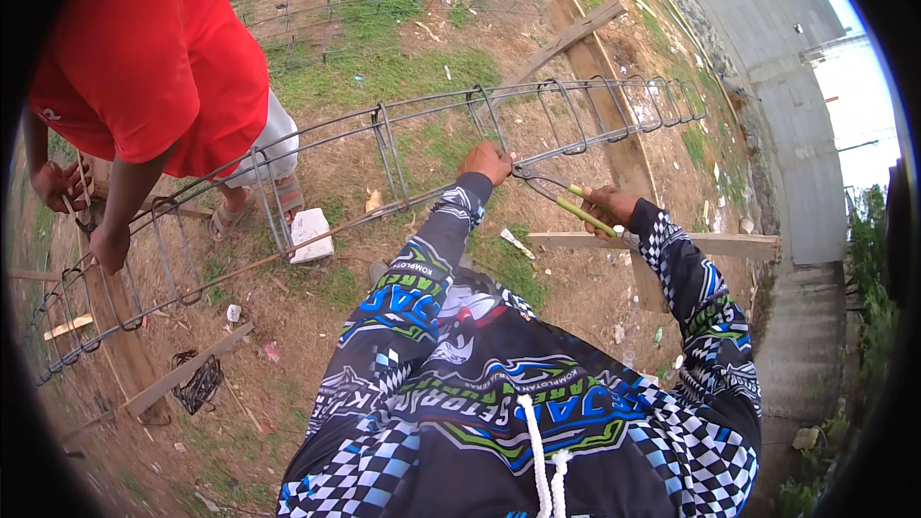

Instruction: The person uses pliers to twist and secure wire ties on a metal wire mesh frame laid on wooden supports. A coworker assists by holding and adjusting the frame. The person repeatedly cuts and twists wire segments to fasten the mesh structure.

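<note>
A long cage of steel reinforcing bars [441, 194] with square stirrups stretches across in front of me, from the lower left to the upper right. My left hand [487, 164] is closed at its near bar, beside a stirrup; the fingertips are partly hidden. My right hand [611, 209] grips the yellow-green handles of a pair of pincers [566, 200]. The pincers' jaws meet the near bar just right of my left fingers. Whether tie wire sits in the jaws is too small to tell.
A co-worker in a red shirt [163, 58] stands at the left, both hands at the cage. Wooden supports [614, 125] hold the cage at right and left. A white block [311, 236] and a dark wire bundle [200, 382] lie on the ground. A grey wall [767, 67] stands right.
</note>
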### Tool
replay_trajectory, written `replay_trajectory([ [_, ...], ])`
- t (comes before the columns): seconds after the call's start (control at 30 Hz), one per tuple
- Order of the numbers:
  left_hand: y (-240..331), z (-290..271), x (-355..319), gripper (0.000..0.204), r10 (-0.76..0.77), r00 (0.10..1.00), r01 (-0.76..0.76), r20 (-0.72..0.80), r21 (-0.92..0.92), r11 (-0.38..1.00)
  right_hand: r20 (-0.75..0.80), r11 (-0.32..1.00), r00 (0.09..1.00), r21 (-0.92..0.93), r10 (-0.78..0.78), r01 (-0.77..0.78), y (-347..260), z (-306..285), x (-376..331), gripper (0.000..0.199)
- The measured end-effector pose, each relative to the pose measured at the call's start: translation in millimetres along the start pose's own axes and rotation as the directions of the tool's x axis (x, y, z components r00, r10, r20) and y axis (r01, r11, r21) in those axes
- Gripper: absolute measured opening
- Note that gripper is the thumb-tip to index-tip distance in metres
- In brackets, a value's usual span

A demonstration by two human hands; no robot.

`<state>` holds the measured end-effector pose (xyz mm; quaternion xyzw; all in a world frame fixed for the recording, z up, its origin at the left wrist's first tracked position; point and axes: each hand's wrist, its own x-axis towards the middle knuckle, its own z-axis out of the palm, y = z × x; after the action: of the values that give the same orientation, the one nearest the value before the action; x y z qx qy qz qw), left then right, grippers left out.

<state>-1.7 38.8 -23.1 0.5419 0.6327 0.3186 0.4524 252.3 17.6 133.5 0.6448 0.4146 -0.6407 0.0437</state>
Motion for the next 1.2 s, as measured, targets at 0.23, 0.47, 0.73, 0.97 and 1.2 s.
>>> replay_trajectory([
  [0.23, 7, -9, 5, 0.035, -0.03, 0.999, 0.03, 0.016, -0.016, 0.999, -0.132, 0.461, 0.824, -0.871, -0.55, 0.168, 14, 19, -6, 0.06],
  [0.47, 12, -14, 2, 0.036, -0.003, 1.0, 0.002, 0.026, 0.013, 1.0, 0.042, -0.154, 0.522, -0.973, -0.852, -0.174, 10, 41, 1, 0.062],
  [0.73, 5, -3, 3, 0.039, 0.089, 0.994, -0.088, -0.06, 0.021, 0.996, -0.026, 0.109, 0.809, -0.993, -0.587, 0.047, 28, 15, 33, 0.043],
  [0.97, 7, -2, -23, 0.039, 0.332, 0.837, -0.332, -0.435, 0.08, 0.94, 0.297, 1.0, 0.955, -0.008, 0.01, -0.008, 16, 12, 28, 0.032],
  [1.2, 19, 45, -75, 0.033, 0.097, 0.984, -0.042, 0.152, -0.333, 0.942, 0.045, 0.977, 0.995, -0.194, -0.087, 0.094, 39, 30, 44, 0.028],
])
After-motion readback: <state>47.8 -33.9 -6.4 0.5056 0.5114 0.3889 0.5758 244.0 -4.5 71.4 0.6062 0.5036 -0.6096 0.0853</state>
